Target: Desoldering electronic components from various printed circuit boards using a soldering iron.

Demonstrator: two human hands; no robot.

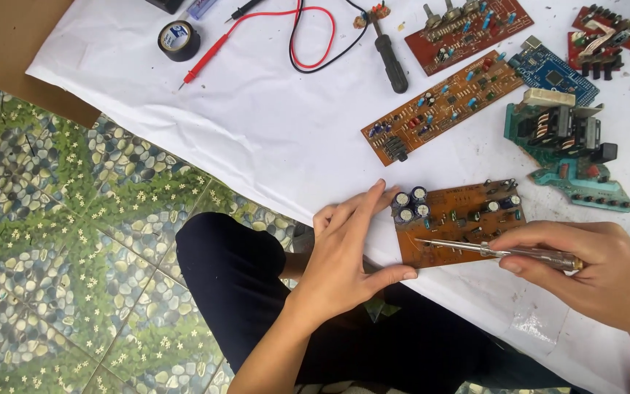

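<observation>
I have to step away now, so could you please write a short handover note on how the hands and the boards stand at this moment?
Left hand: open, fingers flat against the left edge of the orange circuit board, steadying it on the white sheet.
Right hand: shut on a thin screwdriver, its tip on the board's lower left part.
Nearby: two more brown boards, a blue board, a teal board with coils, a black-handled tool, black tape roll, red and black probe leads.
Done: board laid out and held. Left: whatever is being probed; no change to the board shows.
</observation>
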